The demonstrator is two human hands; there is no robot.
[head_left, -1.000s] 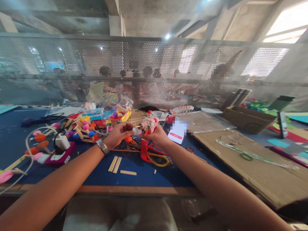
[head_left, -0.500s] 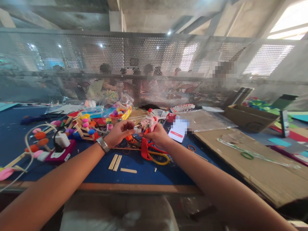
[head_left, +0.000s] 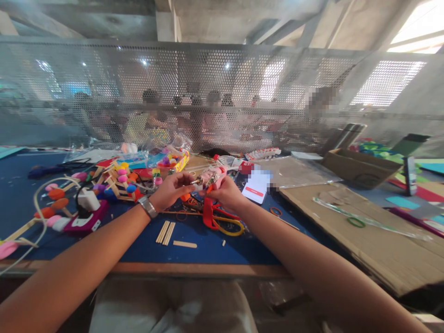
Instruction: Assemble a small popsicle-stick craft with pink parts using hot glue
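Note:
My right hand (head_left: 226,193) is closed round a small pink glue gun (head_left: 212,176), held above the blue table with its nozzle pointing left. My left hand (head_left: 170,188), with a metal watch on the wrist, pinches something small at the nozzle tip; I cannot make out what it is. Right below the hands lie red and yellow scissors (head_left: 218,218). A few loose wooden sticks (head_left: 165,232) rest on the blue table (head_left: 138,249) nearer to me.
A stick-and-pompom model (head_left: 118,181) and a purple block with a white plug (head_left: 86,213) sit at the left. Bags of pompoms (head_left: 171,159) lie behind. Flat cardboard (head_left: 374,240), an open box (head_left: 360,169) and a phone (head_left: 411,175) are at the right. A perforated metal screen (head_left: 222,92) backs the table.
Both hands have stayed together at the glue gun, drifting slightly up in the picture. The left fingers have shifted at the nozzle.

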